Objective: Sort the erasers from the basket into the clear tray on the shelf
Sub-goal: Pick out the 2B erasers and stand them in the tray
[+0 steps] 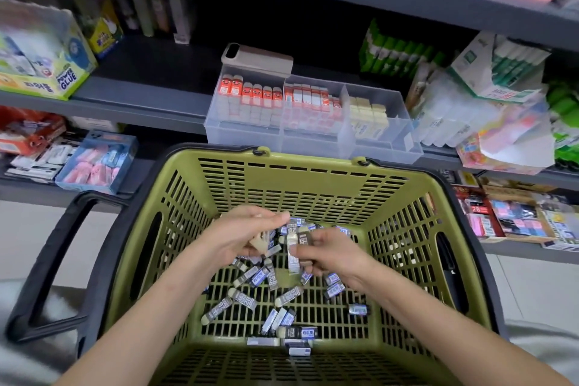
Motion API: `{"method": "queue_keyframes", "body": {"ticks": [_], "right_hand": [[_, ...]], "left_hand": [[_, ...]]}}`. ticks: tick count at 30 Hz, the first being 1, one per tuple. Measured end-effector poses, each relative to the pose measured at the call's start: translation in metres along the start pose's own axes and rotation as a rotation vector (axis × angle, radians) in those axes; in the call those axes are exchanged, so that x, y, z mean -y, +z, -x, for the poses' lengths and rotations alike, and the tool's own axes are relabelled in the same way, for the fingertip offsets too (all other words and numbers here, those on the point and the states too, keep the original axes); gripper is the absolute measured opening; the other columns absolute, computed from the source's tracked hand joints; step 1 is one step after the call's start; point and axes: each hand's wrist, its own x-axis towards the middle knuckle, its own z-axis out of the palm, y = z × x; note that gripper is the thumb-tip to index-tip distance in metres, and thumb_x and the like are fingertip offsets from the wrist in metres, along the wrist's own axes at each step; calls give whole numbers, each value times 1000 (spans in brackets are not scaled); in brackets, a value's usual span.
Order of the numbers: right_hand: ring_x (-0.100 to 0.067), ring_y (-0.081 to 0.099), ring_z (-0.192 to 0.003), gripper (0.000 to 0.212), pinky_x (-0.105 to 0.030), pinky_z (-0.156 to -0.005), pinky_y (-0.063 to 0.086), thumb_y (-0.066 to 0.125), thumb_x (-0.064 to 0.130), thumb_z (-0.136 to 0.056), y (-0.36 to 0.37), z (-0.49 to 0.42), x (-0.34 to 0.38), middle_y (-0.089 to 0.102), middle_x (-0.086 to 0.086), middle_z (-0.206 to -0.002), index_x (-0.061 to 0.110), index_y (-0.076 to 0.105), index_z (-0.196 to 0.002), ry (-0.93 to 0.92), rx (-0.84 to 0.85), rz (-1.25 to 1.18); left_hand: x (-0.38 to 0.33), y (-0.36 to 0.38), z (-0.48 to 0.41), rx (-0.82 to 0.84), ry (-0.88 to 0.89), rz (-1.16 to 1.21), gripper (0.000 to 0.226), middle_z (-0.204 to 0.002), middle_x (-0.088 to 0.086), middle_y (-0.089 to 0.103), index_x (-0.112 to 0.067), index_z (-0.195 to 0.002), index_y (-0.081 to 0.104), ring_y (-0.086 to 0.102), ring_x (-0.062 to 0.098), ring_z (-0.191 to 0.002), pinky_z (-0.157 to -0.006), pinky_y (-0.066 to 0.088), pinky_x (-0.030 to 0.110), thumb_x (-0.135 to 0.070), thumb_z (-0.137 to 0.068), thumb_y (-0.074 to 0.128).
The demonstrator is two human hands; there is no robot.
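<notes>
Where the erasers (244, 301) lie: loose on basket (313, 166) floor, centre to 6 o'clock; clear tray (247, 135) at 12 o'clock on shelf (141, 103).
Left hand (241, 232) grip: clenched round cream erasers (259, 244).
Right hand (332, 252) grip: pinching 1 sleeved eraser (294, 257).
Handling: probably light and firm; sleeves may slide, so pinch the long sides.
Hidden: left hand's eraser count unclear.

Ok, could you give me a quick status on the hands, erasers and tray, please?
Left grip holding pale erasers, right grip holding sleeved erasers. Many more loose in green basket. Clear tray: right compartment has room; nothing in the way.
</notes>
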Motion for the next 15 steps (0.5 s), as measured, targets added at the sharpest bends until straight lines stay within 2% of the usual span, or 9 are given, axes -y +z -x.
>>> {"method": "queue_keyframes", "body": {"ticks": [2,4,6,8,10,13,14,15], "right_hand": [[-7,48,-42,32,-16,-42,38,71,15,-81,-2,15,24,58,0,-54,-11,61,-97,-114,36,-21],[-11,49,-47,29,-18,-44,37,70,13,-81,-1,25,44,59,-3,-60,-8,64,-101,-211,60,-23],[-12,51,-52,18,-19,-45,40,70,9,-81,3,31,62,62,-4,-67,2,69,-98,-286,68,-7],[-12,52,-54,14,-20,-46,42,70,7,-81,8,32,78,64,-2,-70,12,70,-93,-354,45,15],[-13,53,-55,14,-21,-48,44,67,7,-83,12,30,93,63,-2,-70,12,69,-96,-418,-11,29],[-11,58,-58,16,-22,-59,53,56,14,-92,16,21,116,63,-7,-78,5,64,-103,-487,-89,12],[-10,59,-58,19,-23,-65,53,51,18,-95,17,17,124,64,-7,-78,6,63,-101,-487,-105,-4],[-11,59,-60,22,-23,-70,52,47,23,-97,17,12,133,64,-6,-78,10,64,-98,-481,-130,-9]], "left_hand": [[-6,2,9,111,3,35,58,-105,-1,62,-21,-102,69,56,15,-83,-64,50,27,-48,-53,77],[-11,3,14,133,60,81,67,-109,4,63,-22,-108,67,57,19,-88,-65,49,29,-46,-47,79],[-17,1,19,125,154,140,50,-95,3,69,-26,-98,73,61,16,-80,-63,47,29,-40,-51,79],[-25,-3,26,120,252,200,34,-82,-3,72,-27,-90,76,64,10,-70,-54,48,25,-35,-56,77],[-33,-10,28,100,343,242,33,-84,-3,71,-24,-94,76,66,10,-71,-50,48,25,-33,-62,75],[-45,-24,30,53,429,322,41,-99,8,72,-19,-101,74,67,23,-88,-69,51,35,-34,-63,74],[-49,-29,30,45,456,380,39,-99,10,72,-18,-99,75,68,22,-87,-67,52,32,-32,-62,74],[-54,-36,30,36,485,446,34,-95,9,73,-18,-94,76,69,18,-80,-59,52,26,-30,-62,74]]}}
